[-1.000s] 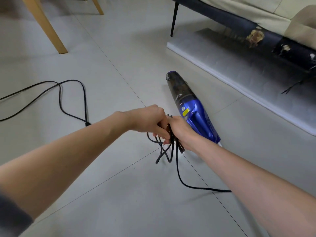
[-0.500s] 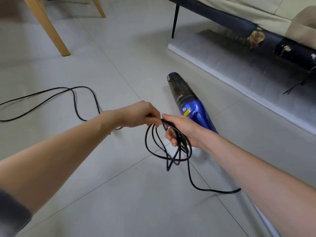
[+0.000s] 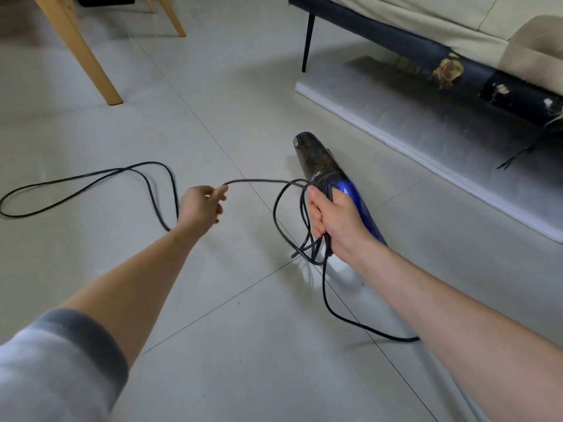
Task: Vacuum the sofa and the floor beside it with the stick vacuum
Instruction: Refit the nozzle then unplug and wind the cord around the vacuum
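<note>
A blue stick vacuum with a dark dust cup lies on the grey tiled floor, partly hidden behind my right hand. My right hand grips a bundle of loops of the black power cord just in front of the vacuum. My left hand pinches one strand of that cord, stretched level between the two hands. More cord trails in a loop on the floor at the left. The sofa, beige cushions on a dark worn frame, stands at the upper right.
A thin grey mat lies on the floor under the sofa's front edge. A black sofa leg stands at its left end. Wooden furniture legs stand at the upper left. Grey floor tiles spread between them.
My left hand has moved left, away from my right hand, drawing a strand of cord out level. The cord loop on the floor has shifted right.
</note>
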`<state>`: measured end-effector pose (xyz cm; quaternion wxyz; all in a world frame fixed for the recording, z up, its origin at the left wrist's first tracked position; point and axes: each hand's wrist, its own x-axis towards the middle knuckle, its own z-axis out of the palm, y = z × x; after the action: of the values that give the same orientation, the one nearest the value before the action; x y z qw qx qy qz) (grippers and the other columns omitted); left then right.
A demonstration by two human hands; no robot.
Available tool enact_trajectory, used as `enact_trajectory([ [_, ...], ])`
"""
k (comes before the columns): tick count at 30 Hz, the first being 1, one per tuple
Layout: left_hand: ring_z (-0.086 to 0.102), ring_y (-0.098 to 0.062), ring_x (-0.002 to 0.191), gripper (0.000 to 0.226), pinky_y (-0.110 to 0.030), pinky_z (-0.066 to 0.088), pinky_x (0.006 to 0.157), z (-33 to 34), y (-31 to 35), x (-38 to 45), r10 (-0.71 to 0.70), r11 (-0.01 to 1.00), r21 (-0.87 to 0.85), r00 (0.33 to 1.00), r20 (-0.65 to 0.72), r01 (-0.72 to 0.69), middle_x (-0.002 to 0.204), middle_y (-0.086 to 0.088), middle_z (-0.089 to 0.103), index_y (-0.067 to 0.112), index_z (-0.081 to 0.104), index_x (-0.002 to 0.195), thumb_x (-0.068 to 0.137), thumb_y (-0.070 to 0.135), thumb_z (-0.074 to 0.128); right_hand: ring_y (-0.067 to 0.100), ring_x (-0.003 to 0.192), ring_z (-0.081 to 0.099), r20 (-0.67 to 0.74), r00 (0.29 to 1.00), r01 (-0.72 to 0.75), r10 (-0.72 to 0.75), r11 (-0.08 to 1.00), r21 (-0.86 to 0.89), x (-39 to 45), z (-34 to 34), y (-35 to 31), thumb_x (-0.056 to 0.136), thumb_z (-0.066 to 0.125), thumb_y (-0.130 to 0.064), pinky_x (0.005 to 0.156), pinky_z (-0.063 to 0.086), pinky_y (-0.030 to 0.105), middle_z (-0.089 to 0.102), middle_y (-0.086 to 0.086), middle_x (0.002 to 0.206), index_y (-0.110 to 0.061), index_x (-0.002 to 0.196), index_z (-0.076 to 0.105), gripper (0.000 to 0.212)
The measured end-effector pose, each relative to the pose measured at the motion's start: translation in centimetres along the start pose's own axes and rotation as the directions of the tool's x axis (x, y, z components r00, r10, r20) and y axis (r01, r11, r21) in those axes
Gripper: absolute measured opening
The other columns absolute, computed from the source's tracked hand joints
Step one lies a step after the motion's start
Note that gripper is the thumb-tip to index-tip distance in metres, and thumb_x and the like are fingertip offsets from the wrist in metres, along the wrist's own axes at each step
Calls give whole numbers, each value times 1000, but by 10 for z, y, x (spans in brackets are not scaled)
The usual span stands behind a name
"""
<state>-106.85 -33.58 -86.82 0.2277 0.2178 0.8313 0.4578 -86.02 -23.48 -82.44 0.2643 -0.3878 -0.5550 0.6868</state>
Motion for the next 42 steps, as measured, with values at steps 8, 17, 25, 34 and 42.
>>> enact_trajectory([
  [8,41,-16,58,27,-23,36,54,57,83,-48,94,995,-74,911,402,-71,68,-5,57,-3,61,93,100,7,37,17,48,37,-252,962,39,-100,971,-236,18,17,0,86,63,-38,51,34,28,44,1,57,0,85,61,38],
  [17,51,-14,53,30,-25,44,57,51,76,-65,287,931,34,784,551,-364,69,0,62,15,56,86,101,7,30,9,34,23,-109,986,-137,126,985,-103,15,4,-1,85,69,-19,44,29,25,31,-10,38,-10,91,47,24],
  [25,61,-24,79,33,-32,46,73,38,9,-62,239,770,344,743,625,-537,88,-6,66,20,42,136,105,24,32,11,32,26,-401,912,-48,86,993,103,43,-8,-11,84,63,-4,35,24,20,37,2,48,-8,65,49,24],
  [34,61,-28,90,26,-31,44,72,12,54,-26,232,131,690,699,677,-712,99,-8,67,11,66,100,100,26,46,11,33,34,-298,950,-84,94,995,48,47,6,-3,97,49,-14,39,38,21,40,4,53,-9,72,47,26],
  [42,53,-8,67,12,-11,38,65,0,84,-21,496,451,163,398,772,-878,78,6,66,16,69,91,93,26,62,22,43,52,209,961,-159,183,979,-126,11,25,-5,99,48,-16,52,54,34,56,12,57,0,86,58,23],
])
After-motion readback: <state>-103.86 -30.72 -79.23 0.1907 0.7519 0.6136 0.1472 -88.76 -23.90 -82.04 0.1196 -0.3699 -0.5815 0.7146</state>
